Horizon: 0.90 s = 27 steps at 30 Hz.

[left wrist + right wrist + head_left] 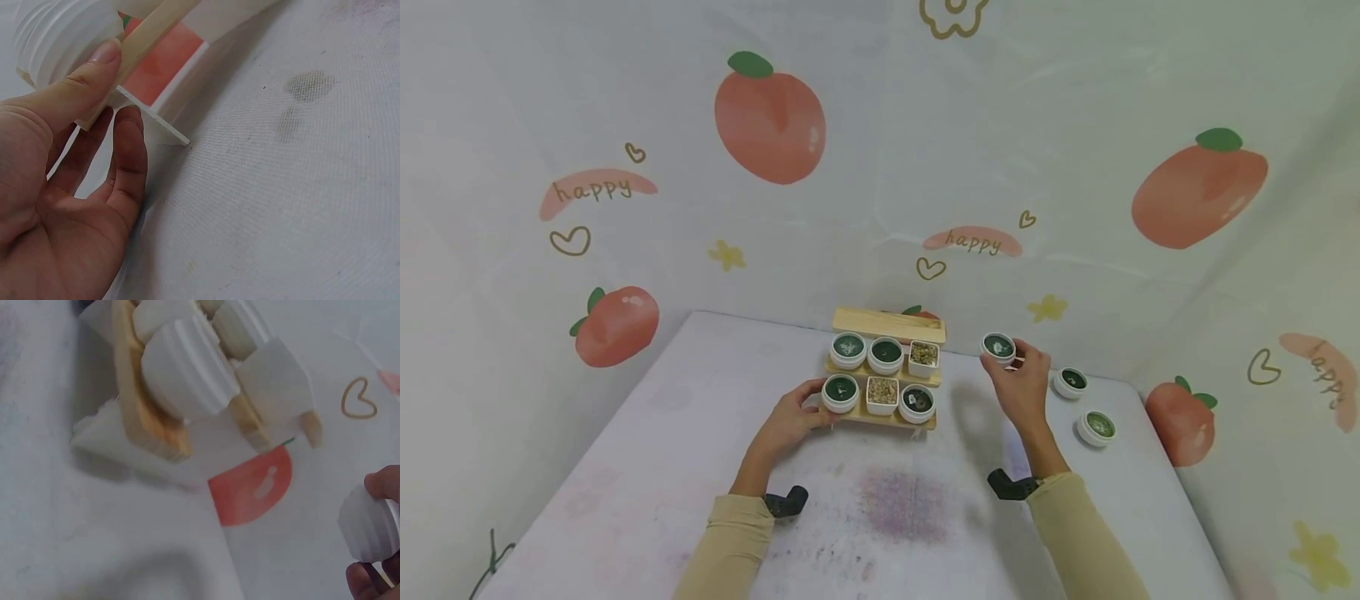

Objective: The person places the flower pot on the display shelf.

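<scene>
My left hand [786, 422] grips the left end of the lower shelf of a small tiered wooden stand [887, 323]. In the left wrist view the thumb lies along the wood against a ribbed white pot [69, 37], with the other fingers curled below. My right hand [1024, 390] holds a round white pot [997, 348] with a dark green top, raised to the right of the stand. The right wrist view shows this pot's ribbed side [365, 525] between thumb and fingers. Round white pots [886, 354] and square ones [882, 395] stand in two rows on the shelves.
Two more round pots, one dark-topped [1071, 382] and one light green [1097, 428], sit on the right part of the table. A pale cloth covers the table [700, 467]. Behind it hangs a white backdrop [865, 150] printed with fruit and hearts.
</scene>
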Motion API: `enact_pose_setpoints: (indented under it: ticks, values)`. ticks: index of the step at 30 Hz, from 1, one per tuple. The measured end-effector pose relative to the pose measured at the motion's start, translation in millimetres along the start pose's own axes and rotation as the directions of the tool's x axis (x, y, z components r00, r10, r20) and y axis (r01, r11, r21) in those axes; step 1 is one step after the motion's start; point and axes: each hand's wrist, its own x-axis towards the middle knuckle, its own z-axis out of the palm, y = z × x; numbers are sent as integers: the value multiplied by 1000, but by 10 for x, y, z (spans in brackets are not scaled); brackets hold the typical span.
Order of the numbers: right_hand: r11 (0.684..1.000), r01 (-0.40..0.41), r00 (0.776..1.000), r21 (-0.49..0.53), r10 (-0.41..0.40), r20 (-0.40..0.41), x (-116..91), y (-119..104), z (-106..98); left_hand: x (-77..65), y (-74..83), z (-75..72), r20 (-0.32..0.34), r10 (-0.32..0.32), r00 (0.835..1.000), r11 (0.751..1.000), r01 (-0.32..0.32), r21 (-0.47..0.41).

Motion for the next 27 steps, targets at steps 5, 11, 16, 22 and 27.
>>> enact_pose_setpoints:
  ticks: [5, 11, 16, 22, 27]
  values:
    - [1000, 13, 999, 22, -14, 44, 27, -221, 66, 8, -6, -2, 1, 3, 1000, 1000, -3, -3]
    - [997, 38, 988, 69, -48, 146, 4, -467, 162, 14, -31, -15, -1, 3, 1000, 1000, -3, 13]
    - [989, 87, 972, 116, -110, 207, 1, -626, 269, 0, -4, -18, -2, -4, 1000, 1000, 4, 10]
    - [980, 112, 957, 162, -150, 250, 7, -764, 434, -16, 29, -17, -2, 16, 1000, 1000, -16, 8]
    - [979, 117, 948, 168, -160, 275, 10, -820, 584, -18, 25, -15, -1, 20, 1000, 1000, -20, 3]
